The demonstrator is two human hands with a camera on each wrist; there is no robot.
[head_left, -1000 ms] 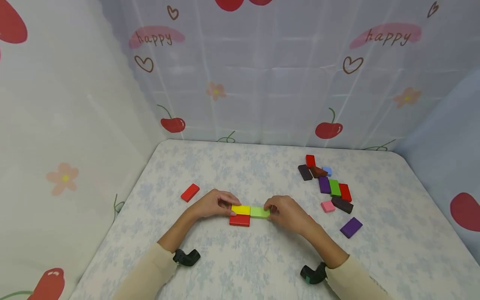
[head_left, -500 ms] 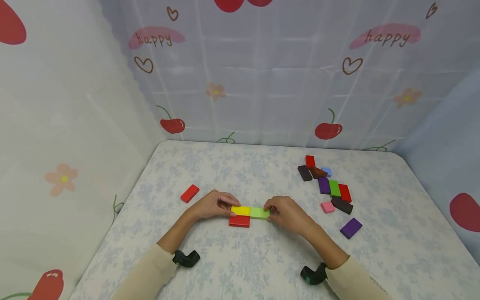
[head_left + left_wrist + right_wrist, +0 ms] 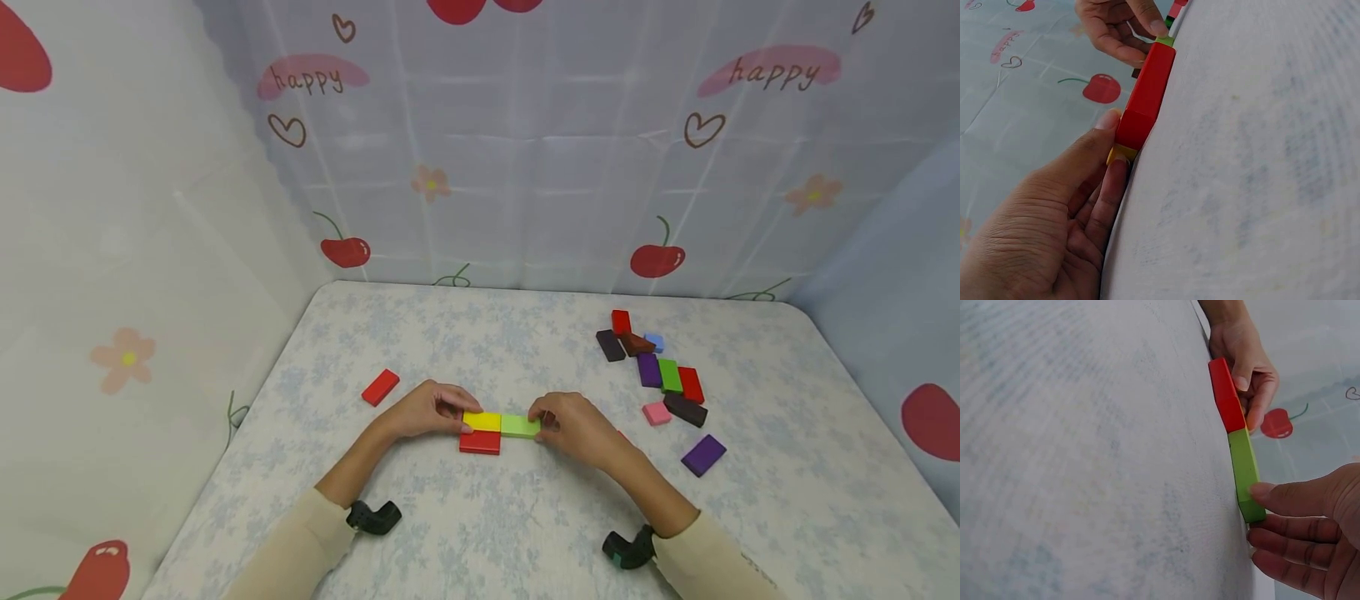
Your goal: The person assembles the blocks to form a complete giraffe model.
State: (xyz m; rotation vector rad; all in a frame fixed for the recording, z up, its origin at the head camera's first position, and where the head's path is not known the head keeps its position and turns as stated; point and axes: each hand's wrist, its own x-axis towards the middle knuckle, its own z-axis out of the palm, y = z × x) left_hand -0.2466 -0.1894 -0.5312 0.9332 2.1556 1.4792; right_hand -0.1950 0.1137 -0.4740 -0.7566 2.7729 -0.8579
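Note:
On the tabletop, a yellow block and a light green block lie end to end in a row. A red block lies flat against the near side of the yellow one. My left hand pinches the yellow block by its left end between thumb and fingers; in the left wrist view the red block hides most of it. With thumb and fingertips, my right hand holds the right end of the light green block, whose near side shows in the right wrist view.
Left of my left hand lies a loose red block. Several blocks are scattered at the right, among them a purple block, a pink block and a dark brown block. A printed curtain hangs behind the table.

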